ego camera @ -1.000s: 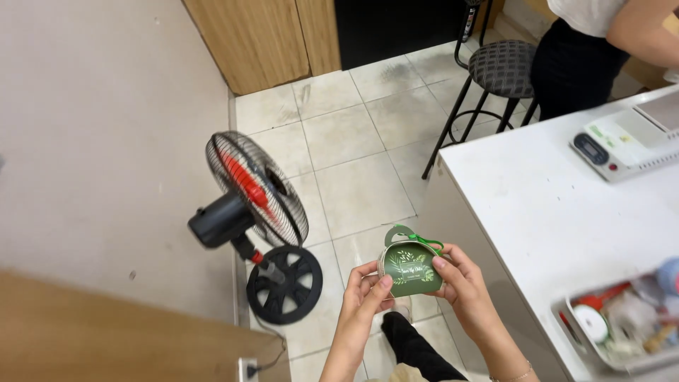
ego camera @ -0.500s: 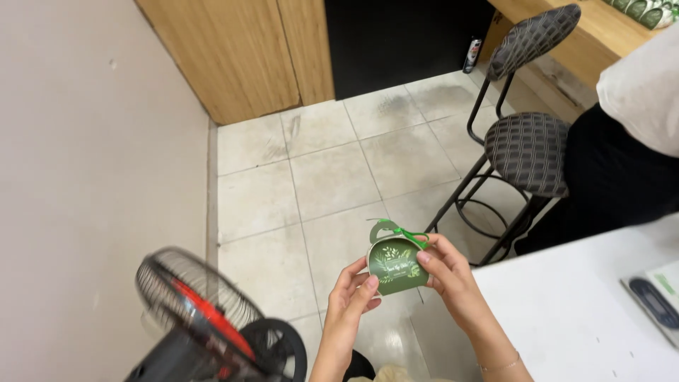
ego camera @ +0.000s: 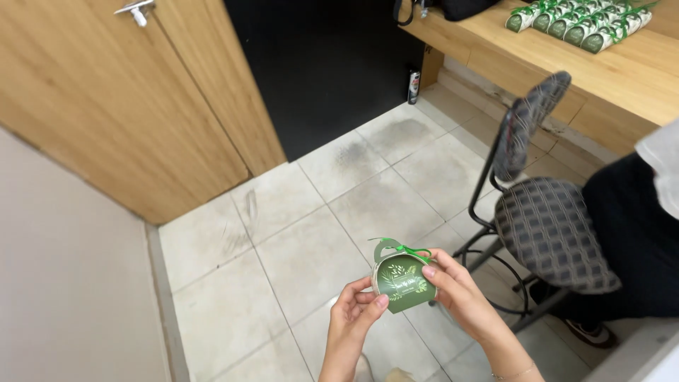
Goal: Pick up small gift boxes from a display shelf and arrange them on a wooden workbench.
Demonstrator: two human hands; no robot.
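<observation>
Pinching a small green gift box (ego camera: 404, 281) between both hands: left hand (ego camera: 356, 311) steadies its lower corner, right hand (ego camera: 456, 290) closes fingers by its ribbon (ego camera: 403, 248), above the tiled floor (ego camera: 283, 255).

A small dark green gift box (ego camera: 403, 283) with a rounded top, pale leaf print and a bright green ribbon sits low at six o'clock, pinched between two hands. At one o'clock, a row of matching green boxes (ego camera: 576, 20) lines a wooden shelf (ego camera: 566, 64).
</observation>
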